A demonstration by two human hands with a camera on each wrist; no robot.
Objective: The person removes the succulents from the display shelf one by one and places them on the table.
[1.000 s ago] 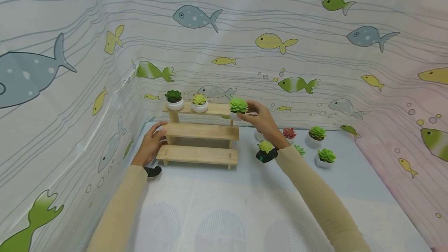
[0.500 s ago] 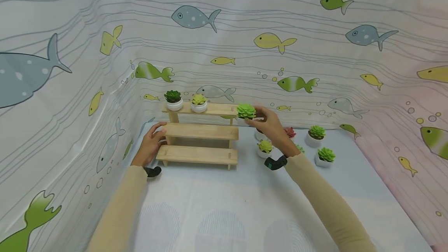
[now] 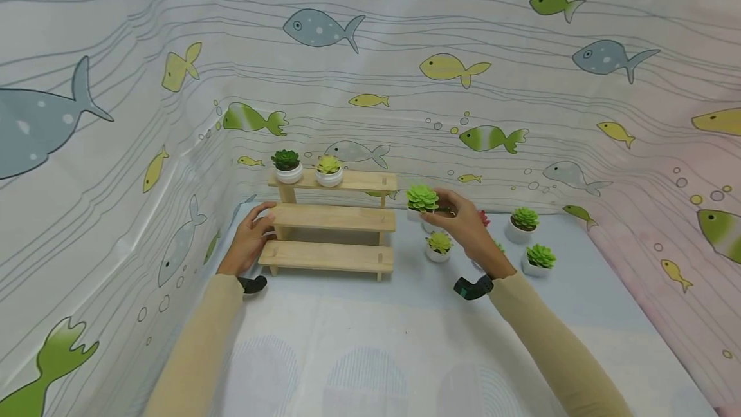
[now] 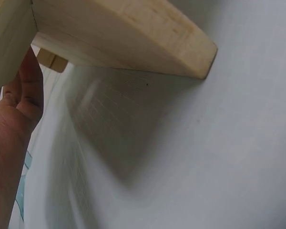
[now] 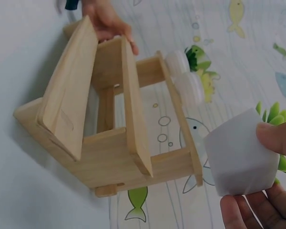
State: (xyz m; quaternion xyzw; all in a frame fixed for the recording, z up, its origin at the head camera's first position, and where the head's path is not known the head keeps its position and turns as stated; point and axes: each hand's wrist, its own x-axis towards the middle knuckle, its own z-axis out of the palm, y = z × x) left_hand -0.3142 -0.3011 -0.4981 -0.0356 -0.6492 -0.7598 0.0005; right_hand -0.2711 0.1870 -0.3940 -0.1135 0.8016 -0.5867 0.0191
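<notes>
My left hand (image 3: 247,242) grips the left end of a three-tier wooden plant stand (image 3: 332,217) at its middle step, and in the left wrist view its fingers reach behind a wooden panel (image 4: 119,36). Just right of the stand's top step, my right hand (image 3: 467,227) holds a light-green potted succulent (image 3: 421,199) in the air. The right wrist view shows thumb and fingers pinching its white, flat-sided pot (image 5: 243,155). On the top step sit a dark-green succulent (image 3: 286,165) and a yellow-green one (image 3: 329,170), both in round white pots.
To the right of the stand, several more potted succulents stand on the table, among them a yellow-green one (image 3: 439,246), a round-potted green one (image 3: 522,224) and a square-potted green one (image 3: 538,260). My right hand partly covers others. A fish-print sheet (image 3: 370,134) surrounds the table.
My right hand has carried the light-green succulent from the right end of the top step rightward and down, clear of the stand. My left hand has stayed at the stand.
</notes>
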